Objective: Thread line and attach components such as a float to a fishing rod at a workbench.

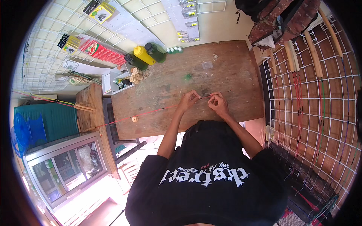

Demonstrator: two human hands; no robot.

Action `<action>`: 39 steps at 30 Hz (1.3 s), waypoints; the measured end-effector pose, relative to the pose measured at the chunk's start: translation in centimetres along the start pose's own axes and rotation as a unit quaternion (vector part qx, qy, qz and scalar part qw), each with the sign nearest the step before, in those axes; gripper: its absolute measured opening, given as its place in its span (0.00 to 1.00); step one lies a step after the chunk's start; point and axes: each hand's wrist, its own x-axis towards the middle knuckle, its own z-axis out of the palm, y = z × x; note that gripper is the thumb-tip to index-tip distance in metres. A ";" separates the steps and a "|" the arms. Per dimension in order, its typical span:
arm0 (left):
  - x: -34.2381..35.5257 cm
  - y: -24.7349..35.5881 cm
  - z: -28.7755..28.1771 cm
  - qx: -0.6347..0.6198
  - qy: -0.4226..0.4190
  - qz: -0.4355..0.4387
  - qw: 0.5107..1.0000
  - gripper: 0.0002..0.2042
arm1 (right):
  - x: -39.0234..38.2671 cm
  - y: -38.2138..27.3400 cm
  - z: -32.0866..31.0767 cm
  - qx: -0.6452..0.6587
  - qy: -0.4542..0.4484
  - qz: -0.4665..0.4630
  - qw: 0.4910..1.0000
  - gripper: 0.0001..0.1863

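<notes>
A thin red rod (144, 111) with dark bands runs from the far left across the wooden table (230, 67) to a dark tip beyond my hands. My left hand (188, 101) has thumb and fingers pinched on the rod. Just to its right, my right hand (218, 104) also has its fingertips closed on the rod's thin end; any finer thread or part between them is too small to make out. A small round wooden piece (134, 119) lies below the rod, left of my hands.
At the table's back stand bottles (141, 56), a white organizer box (113, 81), wooden rings (135, 75) and small vials (174, 49). Wire racks with rods (318, 98) line the right, a backpack (279, 20) above. A wooden side bench (88, 103) and glass cabinet (66, 169) are left.
</notes>
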 end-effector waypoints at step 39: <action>-4.4 -1.7 -6.2 0.087 0.003 0.009 0.996 0.12 | 0.3 0.2 -0.6 -0.042 0.067 -0.029 0.996 0.11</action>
